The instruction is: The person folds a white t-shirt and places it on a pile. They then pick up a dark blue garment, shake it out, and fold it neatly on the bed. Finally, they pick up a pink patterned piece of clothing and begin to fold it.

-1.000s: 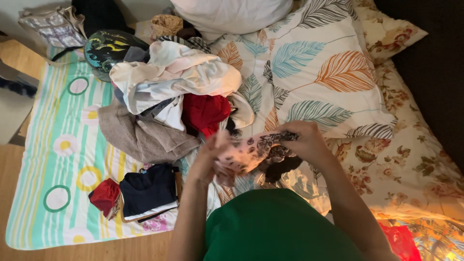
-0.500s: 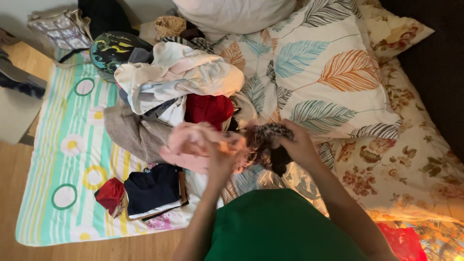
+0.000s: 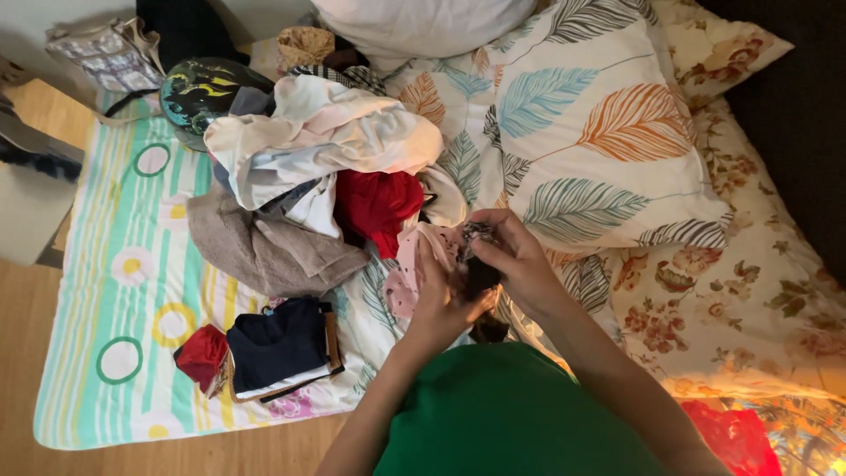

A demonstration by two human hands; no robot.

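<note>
Both my hands hold a small pink and dark patterned garment over the bed, just in front of my green shirt. My left hand grips its lower part from underneath. My right hand pinches the dark bunched part at the top. Just beyond my hands lies a heap of loose clothes: a white and pink piece, a red piece and a grey-brown towel. To the left, near the bed's edge, sits a folded stack with a navy top and a red item.
A large leaf-print pillow lies to the right on a flowered sheet. A striped mat with circles covers the left side. A dark helmet-like object and a bag rest at the far left. Wooden floor lies beyond.
The garment was spread wide between my hands and is now bunched small. My hands have drawn closer together and the view has shifted slightly.
</note>
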